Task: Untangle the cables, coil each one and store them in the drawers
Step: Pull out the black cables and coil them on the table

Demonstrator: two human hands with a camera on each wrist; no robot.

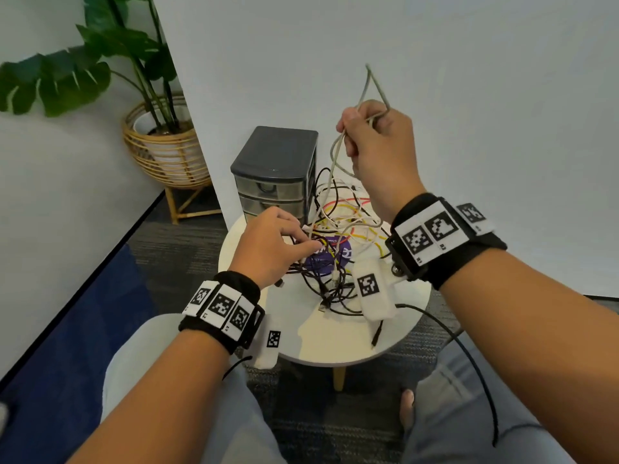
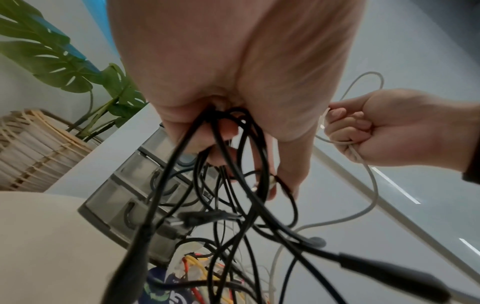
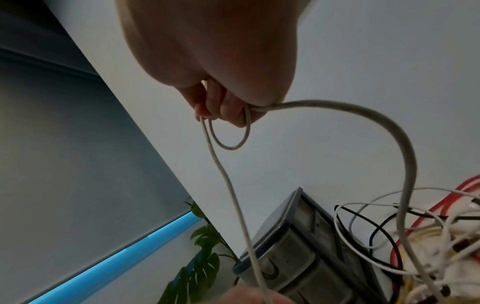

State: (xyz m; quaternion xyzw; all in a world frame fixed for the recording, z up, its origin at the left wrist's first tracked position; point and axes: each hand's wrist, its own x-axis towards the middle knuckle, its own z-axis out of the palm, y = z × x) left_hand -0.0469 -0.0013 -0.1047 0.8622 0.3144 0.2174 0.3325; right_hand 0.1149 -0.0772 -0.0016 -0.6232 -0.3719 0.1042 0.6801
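A tangle of black, white, yellow and red cables [image 1: 338, 242] lies on a small round white table [image 1: 341, 343]. My right hand [image 1: 375, 142] is raised above it and grips loops of a grey cable [image 1: 335, 155], whose strands hang down into the pile [image 3: 405, 156]. My left hand [image 1: 281, 242] rests low on the tangle's left side, its fingers curled round a bunch of black cables [image 2: 221, 164]. A grey drawer unit [image 1: 274, 172] with translucent drawers stands at the table's back, drawers closed.
A purple round label [image 1: 326, 259] lies under the cables. A potted plant in a wicker stand [image 1: 164, 149] is on the floor to the left. A white wall panel stands just behind the table. My knees are against the table's near edge.
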